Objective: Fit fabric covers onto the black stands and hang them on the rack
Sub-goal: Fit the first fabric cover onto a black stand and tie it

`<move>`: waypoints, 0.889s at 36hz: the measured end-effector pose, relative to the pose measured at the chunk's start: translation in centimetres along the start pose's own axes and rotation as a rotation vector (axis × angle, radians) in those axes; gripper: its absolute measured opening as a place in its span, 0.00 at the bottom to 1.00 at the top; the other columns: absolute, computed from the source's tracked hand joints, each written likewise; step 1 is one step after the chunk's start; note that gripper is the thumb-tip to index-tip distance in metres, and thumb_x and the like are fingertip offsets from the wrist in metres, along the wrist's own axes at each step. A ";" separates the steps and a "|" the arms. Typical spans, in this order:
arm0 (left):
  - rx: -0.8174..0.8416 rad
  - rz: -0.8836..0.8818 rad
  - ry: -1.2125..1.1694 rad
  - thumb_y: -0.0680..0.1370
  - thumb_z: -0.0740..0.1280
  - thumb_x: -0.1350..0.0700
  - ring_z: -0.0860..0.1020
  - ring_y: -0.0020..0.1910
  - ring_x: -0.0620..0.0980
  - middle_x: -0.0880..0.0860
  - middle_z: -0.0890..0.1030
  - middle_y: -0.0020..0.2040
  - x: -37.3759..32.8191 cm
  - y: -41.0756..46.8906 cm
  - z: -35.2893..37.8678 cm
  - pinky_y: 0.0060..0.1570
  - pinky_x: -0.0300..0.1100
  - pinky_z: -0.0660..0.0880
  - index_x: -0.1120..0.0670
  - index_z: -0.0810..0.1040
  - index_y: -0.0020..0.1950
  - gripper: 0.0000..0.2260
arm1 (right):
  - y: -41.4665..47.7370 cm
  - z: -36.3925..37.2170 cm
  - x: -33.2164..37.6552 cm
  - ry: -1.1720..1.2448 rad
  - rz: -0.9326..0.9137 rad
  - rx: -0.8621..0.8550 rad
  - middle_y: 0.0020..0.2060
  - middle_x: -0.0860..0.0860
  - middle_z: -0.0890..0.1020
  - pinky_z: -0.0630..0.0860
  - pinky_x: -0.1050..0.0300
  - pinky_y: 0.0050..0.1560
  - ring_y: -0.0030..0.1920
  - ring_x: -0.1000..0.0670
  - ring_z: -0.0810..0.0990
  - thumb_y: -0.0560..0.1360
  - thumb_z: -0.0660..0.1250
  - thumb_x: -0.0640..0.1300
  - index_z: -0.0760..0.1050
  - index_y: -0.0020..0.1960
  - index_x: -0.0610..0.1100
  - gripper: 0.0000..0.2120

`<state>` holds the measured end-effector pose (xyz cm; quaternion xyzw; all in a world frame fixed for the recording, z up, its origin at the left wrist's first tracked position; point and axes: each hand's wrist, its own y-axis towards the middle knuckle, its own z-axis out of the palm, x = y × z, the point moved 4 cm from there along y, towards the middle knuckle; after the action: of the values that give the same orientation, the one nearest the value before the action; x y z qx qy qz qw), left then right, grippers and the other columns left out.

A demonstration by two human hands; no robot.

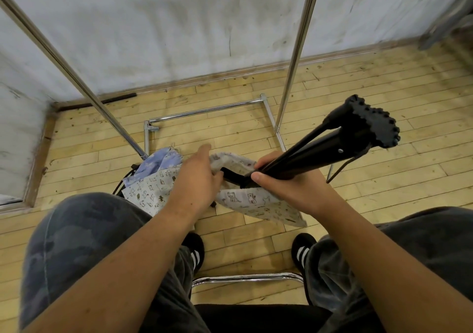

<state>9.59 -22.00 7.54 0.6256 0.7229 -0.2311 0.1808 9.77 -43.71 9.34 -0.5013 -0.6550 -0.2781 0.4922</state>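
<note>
stand [316, 151] lies mid-frame, slanting up to the right, its lower end entering the cover [258, 202]. right hand [289, 186] grips its shaft; left hand [197, 179] pinches the cover's mouth. best hold that mouth wide and feed the stand in straight, so nothing snags.

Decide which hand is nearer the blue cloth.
Left. The left hand holds the printed cover just beside the blue cloth; the right hand grips the black stand farther away.
</note>
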 end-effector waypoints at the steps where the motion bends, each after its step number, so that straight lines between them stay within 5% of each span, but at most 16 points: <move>1: -0.003 -0.001 0.026 0.79 0.70 0.56 0.79 0.52 0.49 0.51 0.82 0.56 0.0 0.1 0.0 0.49 0.41 0.75 0.53 0.75 0.70 0.19 | 0.1 0.0 -0.1 -0.011 -0.001 -0.001 0.50 0.62 0.84 0.80 0.66 0.52 0.55 0.63 0.82 0.74 0.75 0.57 0.82 0.53 0.59 0.08; 6: -0.022 0.027 0.014 0.80 0.71 0.51 0.73 0.47 0.43 0.49 0.74 0.53 -0.2 -0.2 0.0 0.41 0.29 0.65 0.49 0.84 0.53 0.04 | 0.2 0.0 -0.6 -0.061 -0.020 0.000 0.51 0.63 0.83 0.79 0.68 0.52 0.55 0.64 0.81 0.74 0.75 0.58 0.81 0.54 0.60 0.10; 10: -0.017 0.033 -0.041 0.80 0.70 0.50 0.66 0.63 0.47 0.47 0.72 0.60 -0.3 -0.1 0.0 0.59 0.39 0.65 0.47 0.82 0.52 0.03 | 0.3 0.0 -1.0 -0.065 -0.026 0.008 0.51 0.62 0.83 0.80 0.66 0.51 0.56 0.63 0.81 0.74 0.75 0.58 0.81 0.55 0.59 0.11; 16: 0.094 0.084 -0.316 0.83 0.65 0.48 0.79 0.46 0.41 0.44 0.81 0.46 -2.2 -0.7 -0.3 0.39 0.30 0.71 0.45 0.77 0.50 0.04 | 0.7 0.5 -2.0 -0.036 -0.008 0.027 0.52 0.59 0.84 0.81 0.60 0.55 0.56 0.59 0.82 0.71 0.76 0.62 0.81 0.55 0.57 0.16; 18: 0.110 0.101 -0.361 0.83 0.65 0.48 0.79 0.47 0.41 0.44 0.82 0.46 -2.7 -0.9 -0.2 0.44 0.34 0.73 0.44 0.77 0.51 0.03 | 0.6 0.4 -1.9 -0.045 -0.013 0.005 0.49 0.60 0.85 0.81 0.62 0.53 0.54 0.59 0.83 0.69 0.77 0.61 0.82 0.54 0.56 0.17; 22: 0.198 0.106 -0.454 0.83 0.65 0.49 0.79 0.51 0.39 0.40 0.83 0.48 -3.2 -1.1 0.1 0.50 0.40 0.72 0.44 0.78 0.51 0.03 | 0.4 0.4 -1.6 0.014 -0.026 0.021 0.41 0.68 0.84 0.76 0.74 0.44 0.46 0.67 0.83 0.71 0.80 0.43 0.81 0.49 0.57 0.12; 26: 0.214 0.085 -0.450 0.83 0.65 0.48 0.80 0.57 0.42 0.42 0.84 0.55 -3.3 -1.3 0.2 0.54 0.42 0.74 0.42 0.77 0.53 0.02 | 0.6 0.4 -1.9 0.001 0.016 -0.007 0.40 0.59 0.87 0.80 0.69 0.42 0.43 0.62 0.85 0.71 0.81 0.46 0.84 0.48 0.52 0.09; 32: 0.266 0.049 -0.515 0.85 0.60 0.49 0.74 0.39 0.47 0.43 0.80 0.53 -3.7 -1.6 -0.1 0.39 0.36 0.73 0.37 0.72 0.60 0.07 | 1.0 0.8 -2.4 -0.072 0.108 -0.011 0.41 0.57 0.86 0.78 0.71 0.39 0.43 0.63 0.84 0.69 0.81 0.50 0.83 0.50 0.51 0.12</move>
<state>8.53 -25.22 9.83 0.5817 0.6012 -0.4706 0.2805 10.45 -43.64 6.72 -0.5483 -0.6429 -0.2365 0.4797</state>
